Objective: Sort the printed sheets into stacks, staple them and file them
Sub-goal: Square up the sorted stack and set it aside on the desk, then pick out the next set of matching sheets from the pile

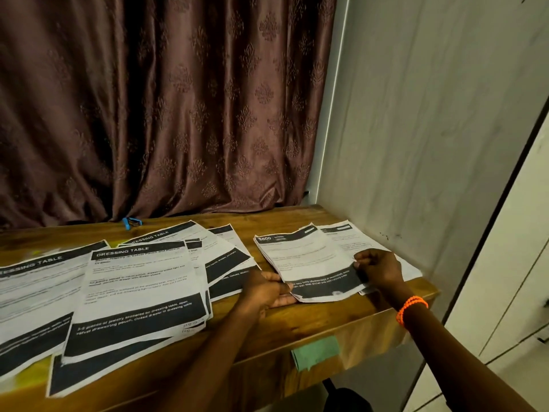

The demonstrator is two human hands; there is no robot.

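A small stack of printed sheets (309, 260) with black header and footer bands lies at the right of the wooden table (267, 331). My left hand (263, 291) grips its lower left corner. My right hand (378, 267), an orange band on its wrist, pinches the stack's right edge. Another sheet (344, 233) lies under and behind that stack. Several "DRESSING TABLE" sheets (139, 289) are spread overlapping across the left and middle of the table. A blue stapler (130, 223) rests at the back, by the curtain.
A brown patterned curtain (166, 108) hangs behind the table. A pale wall panel (430, 129) bounds the table's right side. A green tape piece (316, 352) is stuck on the table's front edge. White cabinet doors (511, 278) stand at the far right.
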